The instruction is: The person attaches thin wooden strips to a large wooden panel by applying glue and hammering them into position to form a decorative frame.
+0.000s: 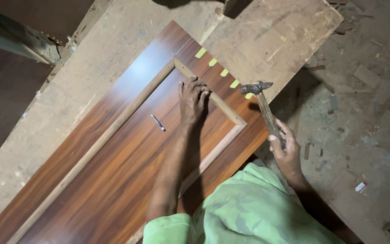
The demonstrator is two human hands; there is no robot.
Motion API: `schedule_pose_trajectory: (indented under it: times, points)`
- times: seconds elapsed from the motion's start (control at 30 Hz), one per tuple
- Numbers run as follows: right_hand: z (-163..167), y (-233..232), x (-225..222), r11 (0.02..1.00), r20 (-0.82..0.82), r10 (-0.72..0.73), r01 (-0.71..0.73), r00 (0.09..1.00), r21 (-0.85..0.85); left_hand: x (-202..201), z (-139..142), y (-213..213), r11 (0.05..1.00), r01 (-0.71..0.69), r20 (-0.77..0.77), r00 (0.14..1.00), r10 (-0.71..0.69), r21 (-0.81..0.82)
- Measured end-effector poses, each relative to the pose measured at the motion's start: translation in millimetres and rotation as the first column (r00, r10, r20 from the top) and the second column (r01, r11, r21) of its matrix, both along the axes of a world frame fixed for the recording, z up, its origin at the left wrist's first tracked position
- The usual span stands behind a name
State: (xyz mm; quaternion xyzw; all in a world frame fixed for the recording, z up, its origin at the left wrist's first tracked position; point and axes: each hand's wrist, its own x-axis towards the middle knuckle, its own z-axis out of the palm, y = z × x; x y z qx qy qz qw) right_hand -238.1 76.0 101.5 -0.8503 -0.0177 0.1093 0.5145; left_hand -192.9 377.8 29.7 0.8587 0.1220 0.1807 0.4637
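Note:
A long dark wood-grain panel (113, 149) lies on a pale worn board (267, 36). Light wooden trim strips (217, 101) form a rectangular frame on it. My left hand (192, 97) presses fingers down on the trim near its far corner; whether a nail is pinched there is hidden. My right hand (285, 147) grips the wooden handle of a claw hammer (263, 106), its metal head raised above the panel's right edge, close to the corner of the frame. A small pen (157, 122) lies on the panel inside the frame, left of my left hand.
Several yellow-green tape marks (217, 67) run along the panel's far edge. The dusty floor (362, 113) at the right is littered with wood scraps and a small red-and-white packet (360, 186). A timber beam (19, 43) lies at the upper left.

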Motion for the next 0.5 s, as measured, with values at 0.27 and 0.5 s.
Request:
schedule_pose_trajectory:
  times: [0.27,0.5]
  points:
    - [-13,5,11,0.971,0.108,0.177,-0.156,0.978,-0.178,-1,-10,-1,0.997,0.000,-0.006,1.000,0.000,0.078]
    - [-30,38,31,0.785,0.159,0.479,-0.340,0.864,-0.517,0,-18,2,0.991,0.015,0.021,1.000,-0.018,0.134]
